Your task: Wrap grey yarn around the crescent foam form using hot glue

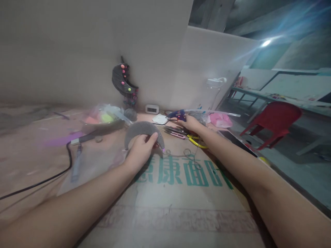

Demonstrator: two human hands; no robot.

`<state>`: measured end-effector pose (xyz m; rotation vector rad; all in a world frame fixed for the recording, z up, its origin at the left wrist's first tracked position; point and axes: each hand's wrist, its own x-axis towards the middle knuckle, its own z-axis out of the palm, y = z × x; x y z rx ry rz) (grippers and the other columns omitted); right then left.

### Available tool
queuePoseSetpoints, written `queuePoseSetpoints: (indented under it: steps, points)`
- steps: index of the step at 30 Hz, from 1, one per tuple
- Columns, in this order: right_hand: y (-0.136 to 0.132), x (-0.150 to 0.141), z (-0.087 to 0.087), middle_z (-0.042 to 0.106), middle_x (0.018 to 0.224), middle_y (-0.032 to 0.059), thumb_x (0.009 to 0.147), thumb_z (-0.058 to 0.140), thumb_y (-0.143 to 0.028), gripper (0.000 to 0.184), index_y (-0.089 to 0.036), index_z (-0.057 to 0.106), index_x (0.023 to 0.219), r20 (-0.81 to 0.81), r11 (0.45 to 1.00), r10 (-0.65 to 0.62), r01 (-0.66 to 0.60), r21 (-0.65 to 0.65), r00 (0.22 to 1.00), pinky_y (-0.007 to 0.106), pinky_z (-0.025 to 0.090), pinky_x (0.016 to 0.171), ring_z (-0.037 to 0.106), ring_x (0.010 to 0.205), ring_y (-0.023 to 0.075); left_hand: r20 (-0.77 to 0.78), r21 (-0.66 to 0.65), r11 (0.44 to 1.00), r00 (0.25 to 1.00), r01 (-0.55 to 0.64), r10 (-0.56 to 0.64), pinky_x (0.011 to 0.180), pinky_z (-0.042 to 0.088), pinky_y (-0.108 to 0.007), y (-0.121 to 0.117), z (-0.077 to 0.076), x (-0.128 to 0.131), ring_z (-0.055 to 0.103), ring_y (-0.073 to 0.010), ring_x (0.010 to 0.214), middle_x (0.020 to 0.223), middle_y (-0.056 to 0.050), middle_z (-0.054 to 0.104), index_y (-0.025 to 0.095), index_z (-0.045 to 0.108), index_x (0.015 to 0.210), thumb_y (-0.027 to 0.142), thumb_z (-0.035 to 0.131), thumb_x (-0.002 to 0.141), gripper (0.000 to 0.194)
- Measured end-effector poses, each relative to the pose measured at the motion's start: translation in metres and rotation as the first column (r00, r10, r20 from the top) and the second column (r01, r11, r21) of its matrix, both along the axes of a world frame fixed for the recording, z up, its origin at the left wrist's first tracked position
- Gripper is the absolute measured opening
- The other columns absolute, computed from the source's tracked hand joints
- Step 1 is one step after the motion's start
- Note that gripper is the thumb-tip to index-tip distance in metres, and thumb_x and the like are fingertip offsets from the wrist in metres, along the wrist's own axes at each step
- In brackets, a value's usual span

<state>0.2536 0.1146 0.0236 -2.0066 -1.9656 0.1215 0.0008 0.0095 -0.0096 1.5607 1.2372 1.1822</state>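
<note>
My left hand (pixel 141 148) pinches a grey fabric crescent (pixel 138 129) near its right end, thumb on top. A small pink bit (pixel 163 150) shows at that tip, with a thin cord (pixel 181 155) lying beside it on the table. Farther back, my right hand (pixel 190 123) is closed around a dark blue glue gun (pixel 176 114) with a small red light. A long clear glue stick (pixel 214 112) extends rightward behind the gun. The fingers of the right hand are partly hidden. Beneath the gun's nozzle lies a white pad (pixel 160 119).
Yellow-handled scissors (pixel 198 141) and a pink cutter (pixel 178 135) lie between my arms. A bowl (pixel 103 125) of colourful pieces stands left, near a power strip (pixel 86 137). A decorated dark crescent (pixel 121 79) leans on the wall by a small clock (pixel 152 109).
</note>
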Motion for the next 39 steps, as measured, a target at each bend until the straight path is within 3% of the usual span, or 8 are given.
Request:
queuePoseSetpoints:
  steps: [4, 7, 10, 13, 16, 23, 30, 39]
  points:
    - [-0.039, -0.005, 0.014, 0.062, 0.123, 0.0261, 0.091, 0.052, -0.050, 0.060, -0.005, 0.049, 0.132, 0.073, 0.998, 0.043, -0.046, 0.037, 0.996, 0.039, 0.043, 0.089, 0.060, 0.110, 0.0355, -0.004, 0.025, 1.000, 1.000, 0.006, -0.006, 0.066, 0.044, -0.028, 0.000, -0.002, 0.000, 0.063, -0.0195, 0.066, 0.065, -0.005, 0.067, 0.019, 0.060, 0.061, 0.058, 0.049, 0.084, 0.046]
    - [-0.079, -0.020, 0.019, 0.065, 0.122, 0.0151, 0.097, 0.045, -0.042, 0.039, -0.016, 0.061, 0.119, 0.095, 0.959, 0.240, -0.251, 0.133, 0.966, 0.033, 0.039, 0.093, 0.058, 0.112, 0.0267, 0.011, 0.033, 0.999, 1.000, 0.010, -0.010, 0.066, 0.045, -0.027, -0.002, 0.000, 0.001, 0.063, -0.0198, 0.067, 0.065, -0.006, 0.067, 0.019, 0.060, 0.063, 0.055, 0.049, 0.085, 0.044]
    - [-0.118, -0.040, 0.016, 0.071, 0.093, 0.0071, 0.093, 0.052, -0.040, 0.029, -0.018, 0.069, 0.092, -0.005, 0.901, 0.420, -0.417, 0.120, 0.907, 0.028, 0.043, 0.076, 0.062, 0.087, 0.0191, 0.030, 0.031, 1.000, 1.000, 0.006, -0.007, 0.065, 0.045, -0.027, -0.004, 0.002, 0.001, 0.064, -0.0203, 0.068, 0.066, -0.006, 0.068, 0.019, 0.060, 0.064, 0.054, 0.050, 0.085, 0.042]
    - [-0.146, -0.056, 0.004, 0.069, 0.093, 0.0058, 0.086, 0.062, -0.045, 0.028, -0.019, 0.066, 0.095, -0.047, 0.859, 0.508, -0.502, 0.099, 0.860, 0.028, 0.043, 0.071, 0.061, 0.082, 0.0178, 0.028, 0.039, 0.999, 0.999, -0.019, 0.018, 0.065, 0.046, -0.027, -0.006, 0.004, 0.000, 0.064, -0.0199, 0.067, 0.067, -0.006, 0.069, 0.019, 0.061, 0.065, 0.055, 0.050, 0.085, 0.043]
    - [-0.156, -0.065, -0.009, 0.067, 0.099, 0.0075, 0.083, 0.068, -0.041, 0.031, -0.018, 0.064, 0.103, -0.027, 0.791, 0.604, -0.595, 0.142, 0.797, 0.031, 0.046, 0.078, 0.060, 0.089, 0.0193, -0.007, 0.073, 0.997, 0.999, -0.035, 0.036, 0.066, 0.046, -0.028, -0.006, 0.004, -0.001, 0.064, -0.0201, 0.066, 0.068, -0.007, 0.069, 0.018, 0.061, 0.064, 0.059, 0.047, 0.085, 0.048]
    - [-0.155, -0.072, -0.023, 0.071, 0.084, 0.0055, 0.093, 0.055, -0.025, 0.015, -0.018, 0.067, 0.089, -0.047, 0.658, 0.730, -0.682, 0.319, 0.682, 0.027, 0.049, 0.073, 0.063, 0.077, 0.0154, -0.078, 0.129, 0.991, 0.996, -0.028, 0.038, 0.068, 0.044, -0.027, -0.007, 0.005, -0.001, 0.063, -0.0193, 0.067, 0.067, -0.006, 0.069, 0.019, 0.062, 0.062, 0.059, 0.046, 0.086, 0.050]
    - [-0.159, -0.075, -0.015, 0.072, 0.079, 0.0027, 0.093, 0.054, -0.028, 0.018, -0.019, 0.070, 0.091, -0.092, 0.732, 0.656, -0.602, 0.320, 0.749, 0.023, 0.045, 0.064, 0.063, 0.067, 0.0128, -0.159, 0.113, 0.993, 0.987, 0.019, 0.000, 0.066, 0.041, -0.028, -0.014, 0.010, -0.001, 0.062, -0.0194, 0.068, 0.069, -0.005, 0.070, 0.018, 0.063, 0.066, 0.059, 0.047, 0.086, 0.049]
    - [-0.144, -0.055, -0.012, 0.067, 0.076, 0.0010, 0.089, 0.057, -0.031, 0.016, -0.019, 0.068, 0.090, -0.283, 0.893, 0.429, -0.355, 0.277, 0.858, 0.025, 0.042, 0.059, 0.055, 0.061, 0.0122, -0.110, 0.124, 0.992, 0.994, 0.023, -0.010, 0.063, 0.042, -0.028, -0.010, 0.006, -0.001, 0.062, -0.0193, 0.065, 0.066, -0.005, 0.068, 0.019, 0.061, 0.063, 0.059, 0.048, 0.086, 0.048]
